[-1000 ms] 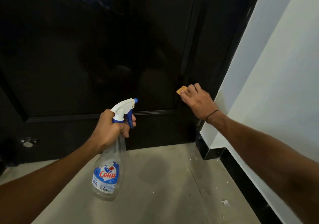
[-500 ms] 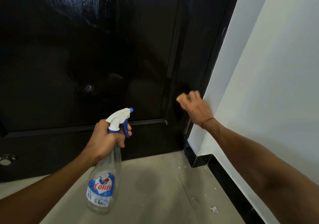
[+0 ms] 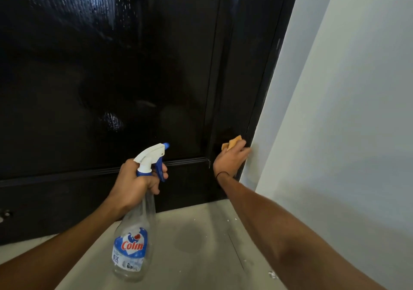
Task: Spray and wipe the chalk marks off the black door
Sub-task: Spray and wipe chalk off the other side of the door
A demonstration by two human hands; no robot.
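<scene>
The glossy black door (image 3: 125, 70) fills the view ahead; wet streaks shine on its upper left panel and I see no chalk marks. My left hand (image 3: 134, 182) grips the neck of a clear spray bottle (image 3: 134, 234) with a white and blue trigger head, nozzle pointing at the door, fingers on the trigger. My right hand (image 3: 231, 159) holds an orange cloth (image 3: 232, 143) against the door's right stile, close to the frame, low down near the bottom rail.
A white wall (image 3: 335, 111) runs along the right, right beside the door frame. The grey floor (image 3: 201, 245) below has white specks and a darker damp patch. A round metal fitting (image 3: 4, 213) sits low on the door at the far left.
The view has shifted up and left along the door. My right hand with the cloth has slid right toward the frame edge. The bottle stays held in my left hand.
</scene>
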